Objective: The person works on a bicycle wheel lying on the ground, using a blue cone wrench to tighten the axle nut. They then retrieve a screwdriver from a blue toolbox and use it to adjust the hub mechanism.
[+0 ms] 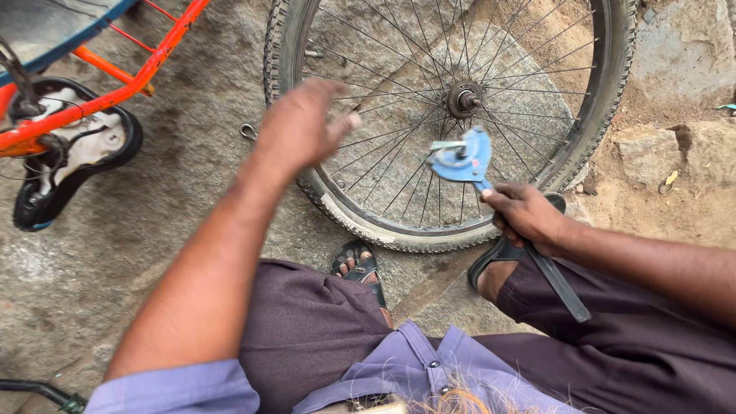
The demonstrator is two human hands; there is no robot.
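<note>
**Around the work place**

An orange bicycle frame (115, 73) lies at the upper left on the grey stone floor (153, 230), with a black and white saddle (69, 157) under it. A small metal hook (248, 132) rests on the floor nearby. Rough stones (652, 153) and sandy earth lie at the right.

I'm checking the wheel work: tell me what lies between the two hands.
Head view: between the left hand and right hand lie the wheel spokes and the blue tool head, pressed against them below the hub.
</note>
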